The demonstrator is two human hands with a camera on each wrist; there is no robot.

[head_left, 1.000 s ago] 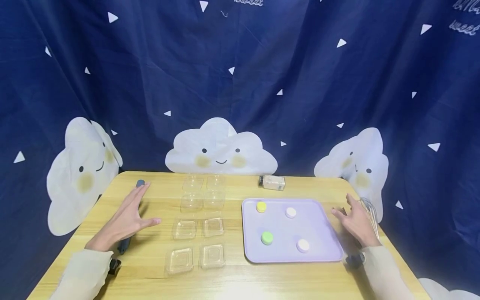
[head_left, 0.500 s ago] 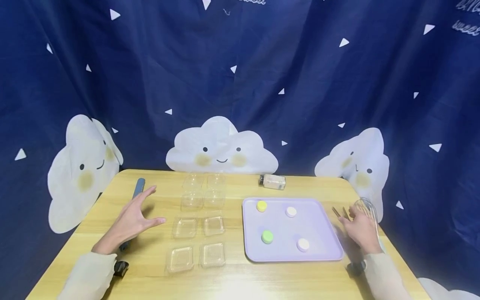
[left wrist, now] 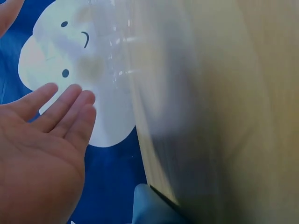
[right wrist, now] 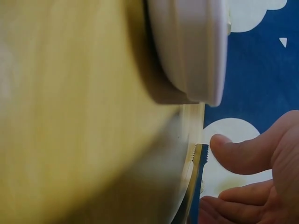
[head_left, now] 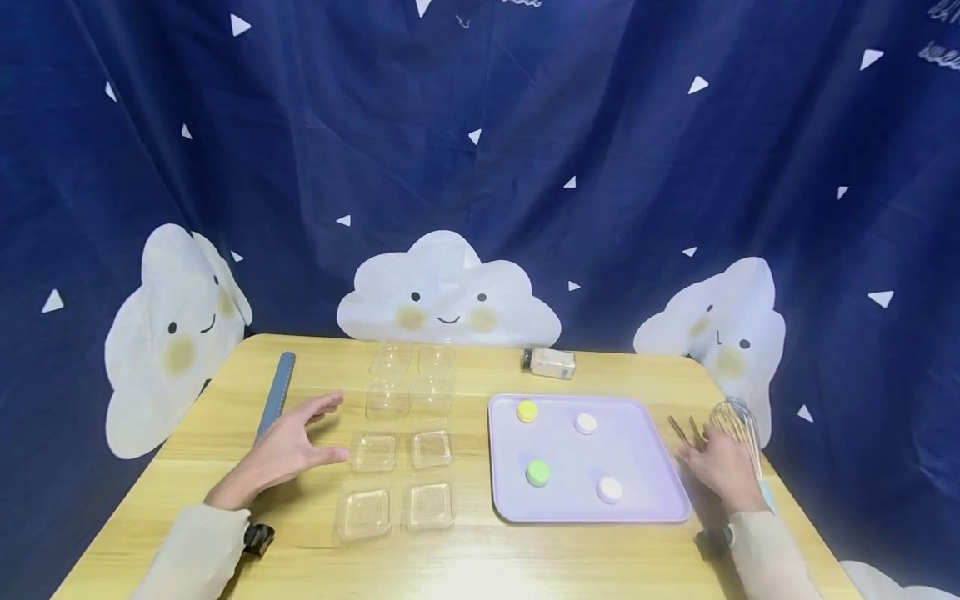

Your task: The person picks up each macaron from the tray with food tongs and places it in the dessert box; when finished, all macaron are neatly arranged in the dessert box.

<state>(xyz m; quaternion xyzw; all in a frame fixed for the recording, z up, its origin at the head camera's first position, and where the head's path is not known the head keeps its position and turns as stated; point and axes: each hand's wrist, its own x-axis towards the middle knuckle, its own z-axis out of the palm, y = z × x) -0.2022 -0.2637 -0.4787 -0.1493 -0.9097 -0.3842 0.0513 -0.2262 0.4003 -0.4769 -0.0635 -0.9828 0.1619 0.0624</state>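
My left hand (head_left: 285,450) hovers over the table left of the clear plastic boxes (head_left: 375,450), thumb and fingers spread apart with nothing between them. The left wrist view shows its palm (left wrist: 42,158) and loosely straight fingers. At the table's right side, my right hand (head_left: 723,467) reaches down over a pair of metal tongs (head_left: 682,432), whose two tips stick out left of it. Up close, the tongs' serrated end (right wrist: 200,154) lies beside the thumb (right wrist: 243,151), and a gap shows between thumb and curved fingers (right wrist: 243,205). A whisk (head_left: 738,425) lies just beyond this hand.
A lavender tray (head_left: 585,508) bears round macaron-like pieces: one yellow (head_left: 527,411), one green (head_left: 537,472), two whitish. Behind it a black-capped bottle (head_left: 551,363) lies on its side. Several lidded clear boxes stand open in rows. A long blue strip (head_left: 277,392) lies at left.
My left hand has moved right, away from the blue strip and toward the clear boxes. My right hand has come down over the tongs, its fingers drawing inward. The tray and boxes stay put.
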